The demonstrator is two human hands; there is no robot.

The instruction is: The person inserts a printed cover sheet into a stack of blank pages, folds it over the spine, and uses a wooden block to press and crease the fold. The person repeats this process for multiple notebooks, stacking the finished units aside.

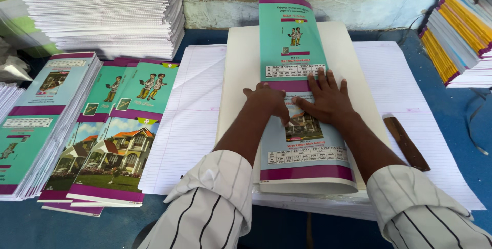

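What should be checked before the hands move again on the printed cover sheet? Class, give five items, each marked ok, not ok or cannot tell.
1. Left hand presses on the cover sheet: ok.
2. Right hand lies flat, fingers spread: ok.
3. Cover sheet sits squarely on the cream board: ok.
4. Wooden stick lies apart from both hands: ok.
5. Ruled paper underneath lies even: cannot tell.

bright even daylight | soft shadows | sharp centre | wide-angle bending at edges
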